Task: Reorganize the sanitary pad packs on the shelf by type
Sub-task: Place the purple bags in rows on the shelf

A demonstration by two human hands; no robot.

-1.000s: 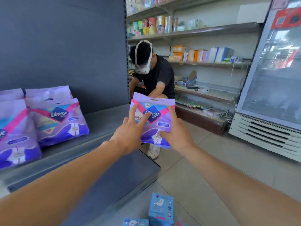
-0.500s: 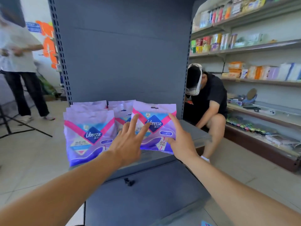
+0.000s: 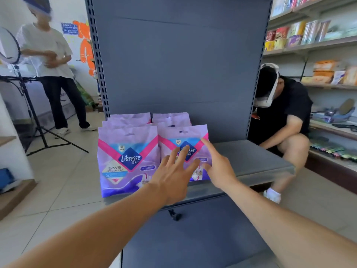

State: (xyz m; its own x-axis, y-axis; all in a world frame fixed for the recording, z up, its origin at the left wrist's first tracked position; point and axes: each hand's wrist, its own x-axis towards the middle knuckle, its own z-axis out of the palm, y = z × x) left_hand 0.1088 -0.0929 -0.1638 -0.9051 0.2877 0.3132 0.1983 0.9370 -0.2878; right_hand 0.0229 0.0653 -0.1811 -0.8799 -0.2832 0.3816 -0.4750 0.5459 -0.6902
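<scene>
Both hands are reaching to the front-right Libresse pad pack (image 3: 183, 151), standing upright at 12 o'clock on the grey shelf (image 3: 251, 161): the left hand (image 3: 173, 180) is spreading straight fingers flat on its face, and the right hand (image 3: 218, 169) is touching its right edge with fingers extended and apart, neither gripping. That pack is sitting just beside the front-left Libresse pack (image 3: 127, 161), more purple packs (image 3: 131, 118) lining up behind both against the back panel (image 3: 183, 64). Bare shelf is running from the pack's right edge toward 2 o'clock up to the shelf's rim, where a crouching person in black (image 3: 284, 117) is sitting; a standing person in white (image 3: 48, 55) and a tripod (image 3: 34, 120) are at 10 o'clock.
</scene>
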